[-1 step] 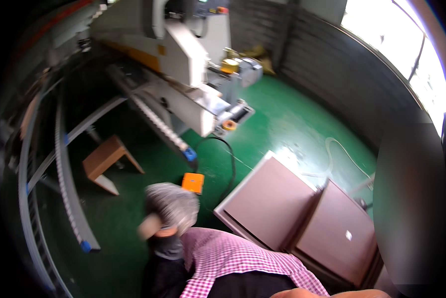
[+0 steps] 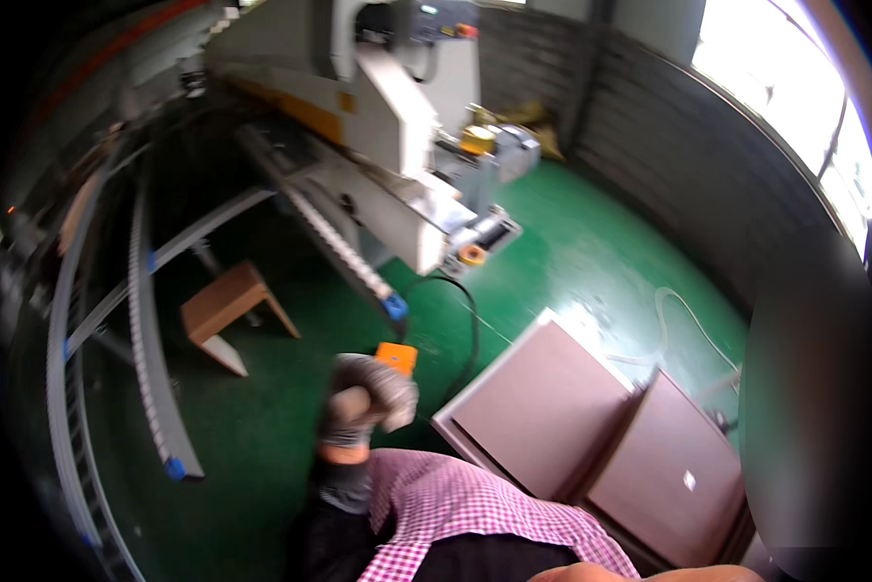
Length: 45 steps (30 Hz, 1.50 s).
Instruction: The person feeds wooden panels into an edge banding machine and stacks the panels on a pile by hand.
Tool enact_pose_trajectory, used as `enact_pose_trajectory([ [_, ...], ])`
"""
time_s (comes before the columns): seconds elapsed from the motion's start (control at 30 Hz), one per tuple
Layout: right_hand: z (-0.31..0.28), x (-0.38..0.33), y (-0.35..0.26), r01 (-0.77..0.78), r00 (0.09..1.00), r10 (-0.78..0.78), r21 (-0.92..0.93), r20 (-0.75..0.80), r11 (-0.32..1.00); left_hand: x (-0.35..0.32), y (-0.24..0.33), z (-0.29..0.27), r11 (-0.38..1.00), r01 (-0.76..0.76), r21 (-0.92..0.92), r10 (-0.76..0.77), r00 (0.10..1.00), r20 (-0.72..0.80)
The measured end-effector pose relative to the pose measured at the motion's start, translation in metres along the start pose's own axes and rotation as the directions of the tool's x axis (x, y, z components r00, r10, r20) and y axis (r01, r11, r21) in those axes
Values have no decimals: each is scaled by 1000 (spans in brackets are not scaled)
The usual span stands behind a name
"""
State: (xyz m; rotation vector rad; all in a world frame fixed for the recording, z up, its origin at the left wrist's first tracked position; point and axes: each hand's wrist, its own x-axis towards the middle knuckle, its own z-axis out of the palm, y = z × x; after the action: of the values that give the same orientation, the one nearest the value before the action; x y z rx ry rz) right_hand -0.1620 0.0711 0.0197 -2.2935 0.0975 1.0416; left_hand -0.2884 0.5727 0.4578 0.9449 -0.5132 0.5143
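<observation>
My left hand (image 2: pixel 376 390), in a grey knitted glove with a dark sleeve, is raised over the green floor left of my checked apron. Motion smears its fingers; they look bent, and I cannot make out anything held. Just beyond it, partly covered by the glove, lies an orange box (image 2: pixel 397 357) on the floor. My right hand is not in view. To the right are two stacks of brown flat panels, one nearer the middle (image 2: pixel 542 398) and one farther right (image 2: pixel 674 466).
A white machine (image 2: pixel 397 126) stands ahead, with a rail of rollers (image 2: pixel 344 247) reaching toward me. More roller rails (image 2: pixel 149 359) run along the left. A brown angled board piece (image 2: pixel 227 303) sits among them. A black cable (image 2: pixel 475 330) and pale hose (image 2: pixel 664 315) lie on the floor.
My left hand has moved right and a little up in the picture and now overlaps the orange box's lower edge. The whole scene has shifted slightly to the right.
</observation>
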Motion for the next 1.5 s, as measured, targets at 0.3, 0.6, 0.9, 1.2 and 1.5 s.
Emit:
enact_pose_trajectory([
  [0.3, -9, 36, -46, 47, 998, -49, 27, 49, 999, -220, -171, -83, 717, 35, -696, -696, 80, -713],
  [0.6, 11, 48, -65, 66, 993, -71, 53, 91, 996, -151, -178, -44, 665, 256, -701, -746, 193, -637],
  [0.9, 21, 50, -61, 72, 990, -79, 62, 120, 995, -170, -200, -58, 552, 270, -789, -828, 292, -479],
  [1.2, 19, 45, -45, 59, 990, -65, 58, 124, 997, -170, -205, -60, 550, 284, -786, -832, 273, -483],
  [1.5, 16, 41, -37, 56, 991, -63, 64, 118, 996, -173, -208, -59, 553, 334, -763, -832, 271, -484],
])
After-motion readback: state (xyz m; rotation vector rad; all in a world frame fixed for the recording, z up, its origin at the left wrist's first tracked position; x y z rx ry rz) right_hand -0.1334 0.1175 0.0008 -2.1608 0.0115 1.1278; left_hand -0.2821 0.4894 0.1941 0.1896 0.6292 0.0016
